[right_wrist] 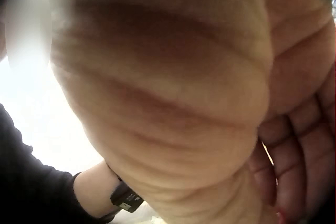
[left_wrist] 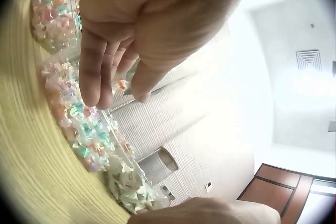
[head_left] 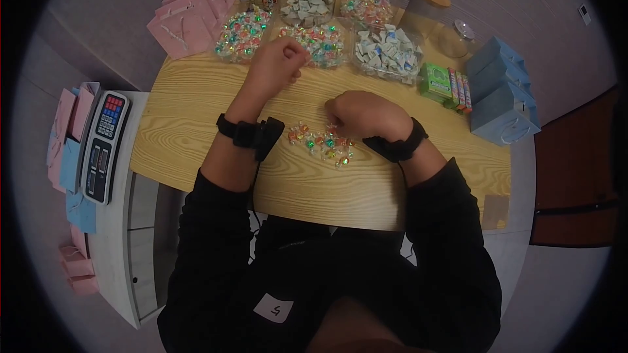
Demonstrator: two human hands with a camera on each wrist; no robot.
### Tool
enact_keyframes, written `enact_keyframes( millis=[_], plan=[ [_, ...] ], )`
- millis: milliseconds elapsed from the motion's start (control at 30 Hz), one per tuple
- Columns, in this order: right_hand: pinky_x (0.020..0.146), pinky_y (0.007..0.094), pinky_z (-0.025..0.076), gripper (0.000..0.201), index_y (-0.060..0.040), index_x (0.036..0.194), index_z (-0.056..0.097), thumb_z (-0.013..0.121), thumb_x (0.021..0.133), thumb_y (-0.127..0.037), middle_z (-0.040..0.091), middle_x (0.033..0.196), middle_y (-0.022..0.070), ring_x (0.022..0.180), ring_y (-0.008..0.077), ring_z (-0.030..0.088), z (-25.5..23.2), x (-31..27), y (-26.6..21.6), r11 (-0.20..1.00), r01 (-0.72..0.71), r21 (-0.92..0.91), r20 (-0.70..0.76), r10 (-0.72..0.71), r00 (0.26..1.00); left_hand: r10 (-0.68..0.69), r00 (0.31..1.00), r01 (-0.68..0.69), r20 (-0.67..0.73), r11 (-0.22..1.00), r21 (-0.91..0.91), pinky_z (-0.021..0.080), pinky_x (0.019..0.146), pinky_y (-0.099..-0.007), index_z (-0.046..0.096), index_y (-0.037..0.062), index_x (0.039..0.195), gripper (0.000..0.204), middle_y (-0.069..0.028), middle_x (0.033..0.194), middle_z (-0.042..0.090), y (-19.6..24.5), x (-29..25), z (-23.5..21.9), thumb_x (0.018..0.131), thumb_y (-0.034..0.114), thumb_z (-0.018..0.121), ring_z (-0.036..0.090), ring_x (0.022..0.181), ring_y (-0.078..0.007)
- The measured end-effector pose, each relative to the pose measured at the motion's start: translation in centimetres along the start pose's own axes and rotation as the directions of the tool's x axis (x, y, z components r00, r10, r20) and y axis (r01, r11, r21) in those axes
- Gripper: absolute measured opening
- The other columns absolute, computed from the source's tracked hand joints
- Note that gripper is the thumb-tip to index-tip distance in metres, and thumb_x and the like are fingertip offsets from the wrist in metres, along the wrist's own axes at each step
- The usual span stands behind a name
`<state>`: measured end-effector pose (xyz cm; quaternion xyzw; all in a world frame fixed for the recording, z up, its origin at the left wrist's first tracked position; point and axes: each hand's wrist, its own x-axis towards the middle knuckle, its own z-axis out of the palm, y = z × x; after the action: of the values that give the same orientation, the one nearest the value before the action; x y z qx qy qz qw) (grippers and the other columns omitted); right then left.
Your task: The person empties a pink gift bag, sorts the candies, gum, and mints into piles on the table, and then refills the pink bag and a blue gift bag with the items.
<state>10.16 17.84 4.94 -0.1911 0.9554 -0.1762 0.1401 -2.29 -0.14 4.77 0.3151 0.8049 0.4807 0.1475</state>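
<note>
Loose wrapped candies (head_left: 320, 144) lie in a small pile on the wooden table, with shiny orange, green and gold wrappers. Just above the pile, my right hand (head_left: 373, 114) points down with bent fingers, its fingertips right at the pile's edge. A bit of red shows by those fingertips in the right wrist view; I cannot tell if it is pinched. My left hand (head_left: 278, 65) is raised before a clear bin of wrapped candies (head_left: 324, 46). Its fingers (left_wrist: 92, 77) hang loosely bent, with the thumb apart from them.
Another candy bin (head_left: 242, 36) stands left, and a bin of pale wrapped pieces (head_left: 389, 55) right. Pink gift bags (head_left: 186, 23) stand back left, blue bags (head_left: 504, 104) right beside small green boxes (head_left: 437, 82). A scale (head_left: 104, 147) sits on the white side cabinet.
</note>
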Motion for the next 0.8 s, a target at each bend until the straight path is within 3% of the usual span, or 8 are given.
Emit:
enact_keyframes(
  millis=[200,300,333,433,600,633,733,800],
  plan=[
    [0.067,0.0374,0.049,0.017,-0.0034,0.087,0.063,0.072,0.077,-0.014,0.064,0.078,0.0124,0.077,0.0303,0.064,-1.3,0.6,0.4,0.995,0.032,0.098,-0.211,-0.010,0.978,-0.007,0.911,-0.061,-0.413,0.987,-0.152,0.044,0.050,-0.0228,0.063,-0.0017,0.093,0.014,-0.0039,0.080,0.061,0.0,-0.3,-0.9,0.087,0.009,0.070,0.059,0.062,-0.0079],
    [0.068,0.0349,0.050,0.019,-0.0032,0.091,0.062,0.073,0.078,-0.012,0.063,0.083,0.0123,0.080,0.0282,0.064,-1.7,2.2,1.1,0.934,0.165,0.316,-0.636,0.080,0.767,0.312,0.907,-0.236,-0.283,0.933,0.273,0.044,0.050,-0.0244,0.062,-0.0001,0.089,0.014,-0.0037,0.074,0.061,0.5,-1.5,-2.0,0.085,0.009,0.072,0.061,0.061,-0.0089],
    [0.069,0.0336,0.051,0.021,-0.0032,0.094,0.061,0.073,0.078,-0.011,0.063,0.086,0.0123,0.081,0.0271,0.064,-1.7,2.6,1.2,0.856,0.319,0.407,-0.823,0.192,0.535,0.175,0.984,-0.157,-0.039,0.945,0.288,0.045,0.051,-0.0258,0.061,0.0007,0.087,0.017,-0.0045,0.071,0.061,1.4,-2.5,-2.1,0.081,0.010,0.074,0.061,0.061,-0.0106],
    [0.069,0.0358,0.051,0.024,-0.0038,0.097,0.061,0.074,0.080,-0.014,0.064,0.095,0.0139,0.083,0.0283,0.064,-2.0,1.9,1.4,0.996,0.051,0.073,-0.898,0.043,0.438,-0.034,0.936,-0.116,0.349,0.910,0.399,0.046,0.052,-0.0289,0.061,0.0022,0.083,0.022,-0.0065,0.067,0.063,2.5,-3.8,-1.5,0.075,0.013,0.078,0.062,0.059,-0.0143],
    [0.071,0.0401,0.050,0.029,-0.0038,0.098,0.062,0.075,0.077,-0.018,0.066,0.092,0.0147,0.084,0.0321,0.064,-3.4,-1.6,-0.6,0.994,-0.105,-0.028,-0.290,0.092,0.953,-0.006,0.806,-0.339,0.591,0.815,0.471,0.048,0.056,-0.0349,0.063,0.0040,0.079,0.025,-0.0096,0.071,0.067,0.2,-2.9,0.9,0.067,0.016,0.081,0.065,0.063,-0.0216],
    [0.072,0.0414,0.050,0.029,-0.0037,0.098,0.062,0.074,0.077,-0.019,0.066,0.091,0.0148,0.084,0.0338,0.064,-3.3,-1.9,-1.1,0.994,-0.095,-0.051,0.018,0.096,0.995,-0.009,0.805,-0.338,0.593,0.814,0.472,0.048,0.056,-0.0349,0.063,0.0040,0.079,0.025,-0.0096,0.071,0.067,0.9,-2.9,1.1,0.067,0.016,0.081,0.065,0.063,-0.0216],
    [0.072,0.0419,0.050,0.025,-0.0040,0.097,0.062,0.070,0.077,-0.018,0.066,0.088,0.0142,0.083,0.0355,0.063,-0.8,-1.1,-1.9,1.000,-0.030,0.005,-0.082,0.030,0.996,-0.227,0.790,-0.134,0.569,0.842,0.522,0.049,0.061,-0.0357,0.064,0.0044,0.081,0.025,-0.0092,0.073,0.067,2.1,-2.9,1.4,0.066,0.017,0.080,0.066,0.069,-0.0245],
    [0.071,0.0428,0.049,0.019,-0.0046,0.095,0.063,0.065,0.078,-0.014,0.065,0.088,0.0143,0.083,0.0364,0.062,1.7,0.1,-0.9,0.999,0.015,0.039,-0.174,-0.008,0.985,0.062,0.883,-0.287,0.466,0.855,0.431,0.050,0.062,-0.0382,0.066,0.0045,0.076,0.016,-0.0133,0.073,0.066,0.0,-2.7,1.9,0.067,0.015,0.073,0.066,0.072,-0.0281]
  ],
)
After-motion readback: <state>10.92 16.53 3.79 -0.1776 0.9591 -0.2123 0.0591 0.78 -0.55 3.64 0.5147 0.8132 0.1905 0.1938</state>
